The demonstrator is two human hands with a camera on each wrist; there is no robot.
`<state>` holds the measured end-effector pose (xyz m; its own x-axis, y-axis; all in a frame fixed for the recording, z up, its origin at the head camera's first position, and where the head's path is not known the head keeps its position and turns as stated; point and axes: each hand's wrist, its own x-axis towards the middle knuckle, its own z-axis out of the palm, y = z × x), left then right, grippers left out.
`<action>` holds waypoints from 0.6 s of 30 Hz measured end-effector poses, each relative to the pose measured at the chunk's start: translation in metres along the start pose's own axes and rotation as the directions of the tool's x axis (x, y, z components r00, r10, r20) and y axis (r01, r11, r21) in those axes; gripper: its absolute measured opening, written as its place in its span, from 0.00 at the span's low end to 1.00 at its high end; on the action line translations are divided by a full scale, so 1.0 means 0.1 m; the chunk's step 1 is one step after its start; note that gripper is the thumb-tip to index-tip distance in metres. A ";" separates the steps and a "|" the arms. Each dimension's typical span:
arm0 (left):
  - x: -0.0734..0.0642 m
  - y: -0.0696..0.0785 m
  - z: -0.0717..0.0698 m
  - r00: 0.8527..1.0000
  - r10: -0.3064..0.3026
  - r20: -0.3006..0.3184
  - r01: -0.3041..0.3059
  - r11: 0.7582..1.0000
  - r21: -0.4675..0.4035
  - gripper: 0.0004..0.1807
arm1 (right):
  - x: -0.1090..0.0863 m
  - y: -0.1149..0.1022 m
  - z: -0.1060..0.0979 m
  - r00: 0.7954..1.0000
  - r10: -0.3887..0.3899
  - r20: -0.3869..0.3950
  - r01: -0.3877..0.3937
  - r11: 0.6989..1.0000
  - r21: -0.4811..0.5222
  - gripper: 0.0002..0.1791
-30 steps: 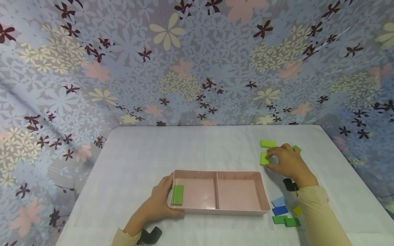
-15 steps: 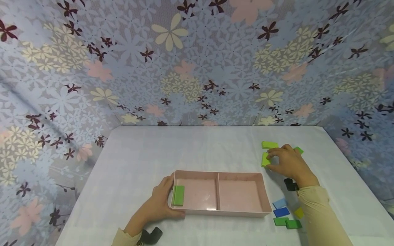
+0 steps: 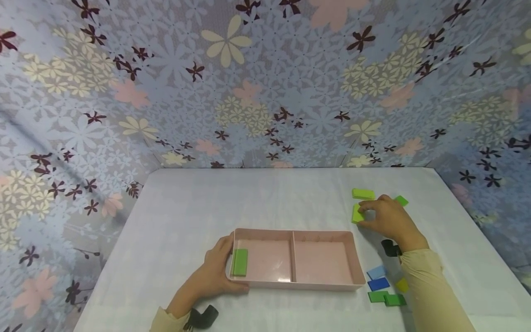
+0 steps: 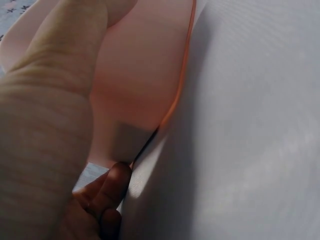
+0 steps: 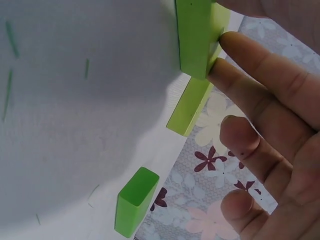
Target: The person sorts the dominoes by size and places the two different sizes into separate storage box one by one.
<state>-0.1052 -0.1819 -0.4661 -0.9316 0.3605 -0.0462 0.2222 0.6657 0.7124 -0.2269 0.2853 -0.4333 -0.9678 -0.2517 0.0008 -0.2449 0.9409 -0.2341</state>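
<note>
My left hand (image 3: 215, 267) grips the left end of a pink two-compartment box (image 3: 327, 287), thumb along the front wall and fingers round the left side. In the left wrist view, fingertips (image 4: 117, 180) press near the base of the box (image 4: 145, 75). A green block (image 3: 240, 263) lies in the left compartment against its left wall. At the right of the table, my right hand (image 3: 390, 220) pinches a lime-green block (image 3: 356, 214) between thumb and fingers. The right wrist view shows two fingertips on this block (image 5: 194, 40), which stands close to the cloth.
Another lime-green block (image 3: 362, 193) lies just behind the pinched one. A green block (image 3: 401, 200) is partly behind the right hand. Light-blue (image 3: 376, 272), blue (image 3: 378, 284), yellow (image 3: 402, 285) and two green blocks (image 3: 378, 296) lie right of the box. Flowered cloth (image 3: 265, 92) surrounds the white table (image 3: 186, 198).
The head view shifts slightly. Both hands, the box and the blocks keep their places relative to one another.
</note>
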 end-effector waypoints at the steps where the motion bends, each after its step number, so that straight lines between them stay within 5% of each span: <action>1: 0.00 0.00 0.00 1.000 -0.003 0.002 0.003 1.000 0.001 0.72 | 0.00 0.00 0.00 1.000 0.001 0.002 -0.001 1.000 -0.002 0.23; 10: 0.01 -0.04 -0.01 1.000 -0.009 0.009 0.009 1.000 -0.003 0.72 | 0.02 -0.02 -0.02 0.998 0.031 0.051 -0.033 0.999 0.038 0.25; 18: 0.01 -0.02 -0.01 1.000 0.000 0.006 0.000 1.000 0.005 0.72 | -0.04 0.05 -0.02 1.000 -0.020 -0.010 0.020 1.000 -0.007 0.24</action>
<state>-0.1072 -0.1838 -0.4671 -0.9300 0.3642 -0.0504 0.2236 0.6691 0.7088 -0.2240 0.2912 -0.4326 -0.9633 -0.2682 0.0148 -0.2644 0.9372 -0.2275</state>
